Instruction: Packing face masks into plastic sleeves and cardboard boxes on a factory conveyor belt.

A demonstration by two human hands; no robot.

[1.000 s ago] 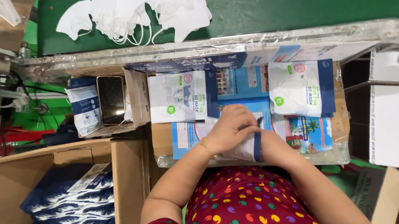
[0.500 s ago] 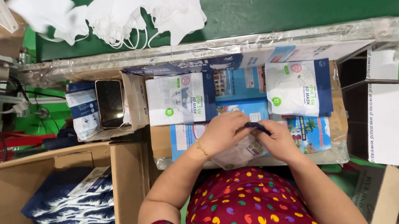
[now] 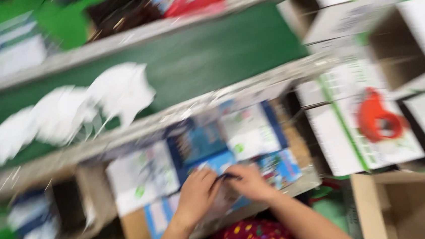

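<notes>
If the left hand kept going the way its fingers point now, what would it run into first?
The left hand points up and right, toward the right hand over the thin dark strip they pinch. It would likely meet those fingers first; blur hides depth.

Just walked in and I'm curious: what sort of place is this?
Probably a packing station on a factory line, though the picture is blurred. White face masks lie on a green conveyor belt, printed packets are spread before the person's hands, and white cartons are stacked alongside.

white masks [image 3: 65, 116] on green belt [image 3: 207, 54]
</notes>
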